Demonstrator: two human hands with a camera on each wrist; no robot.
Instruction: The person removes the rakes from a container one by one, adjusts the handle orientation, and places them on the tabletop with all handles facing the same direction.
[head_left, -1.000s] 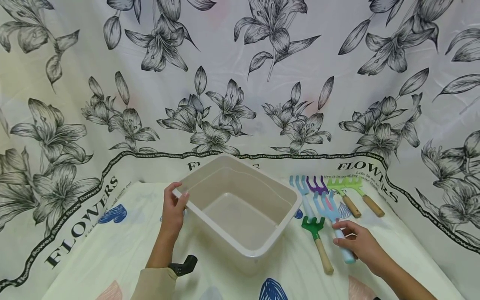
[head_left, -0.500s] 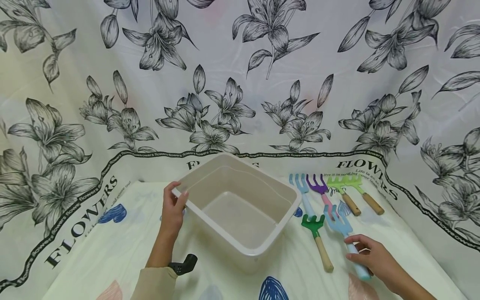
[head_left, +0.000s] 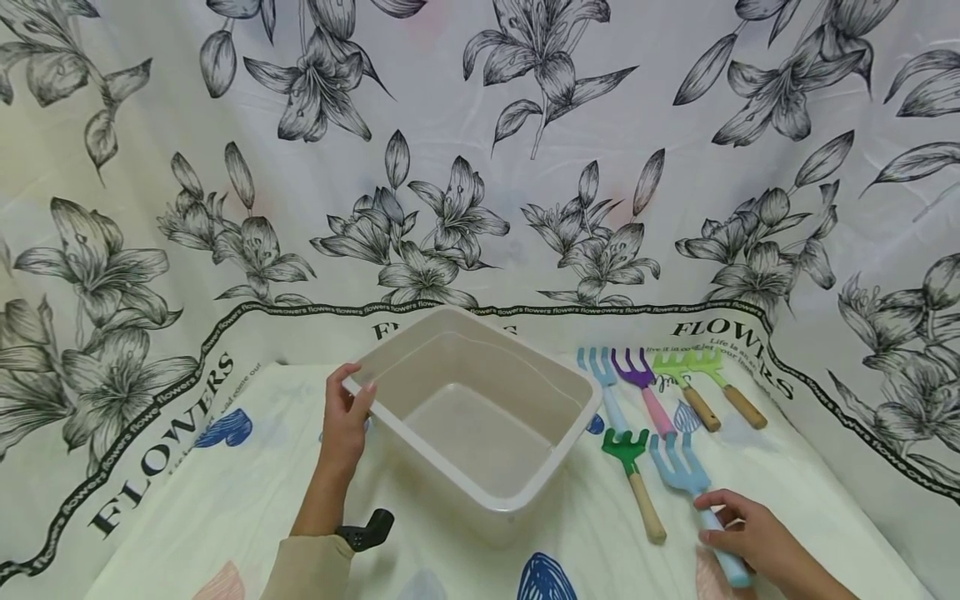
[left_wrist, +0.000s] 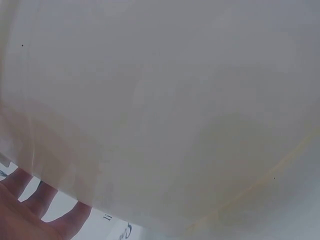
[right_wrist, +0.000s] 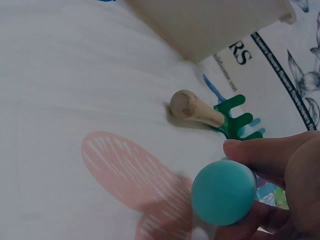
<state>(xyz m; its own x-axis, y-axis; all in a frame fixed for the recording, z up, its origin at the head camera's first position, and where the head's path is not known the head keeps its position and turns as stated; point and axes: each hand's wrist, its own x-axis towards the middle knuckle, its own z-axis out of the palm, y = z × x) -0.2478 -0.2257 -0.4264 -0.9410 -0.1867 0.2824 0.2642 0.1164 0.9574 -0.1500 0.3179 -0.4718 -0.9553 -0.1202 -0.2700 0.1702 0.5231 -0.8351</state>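
Observation:
My left hand (head_left: 348, 421) grips the left corner rim of a beige plastic basin (head_left: 480, 425), thumb over the rim. In the left wrist view the basin's wall (left_wrist: 150, 110) fills most of the picture, with fingertips (left_wrist: 75, 217) along its edge. My right hand (head_left: 742, 529) pinches the handle of a light blue hand rake (head_left: 682, 471), whose tines point away from me. From the right wrist, the rake's round teal handle end (right_wrist: 224, 192) shows between thumb and fingers. Just left of it lies a green hand rake (head_left: 637, 492) with a wooden handle.
Behind, in a row, lie another light blue rake (head_left: 603, 383), a purple rake with a pink handle (head_left: 648, 392), and two lime-green rakes with wooden handles, one nearer the basin (head_left: 690, 387), one farther right (head_left: 735, 396). A flower-print curtain (head_left: 480, 167) hangs behind the cloth-covered table (head_left: 262, 483).
My right hand has drawn the light blue rake toward me and to the right, off the purple rake's pink handle, which now shows. The left hand and basin stay in place.

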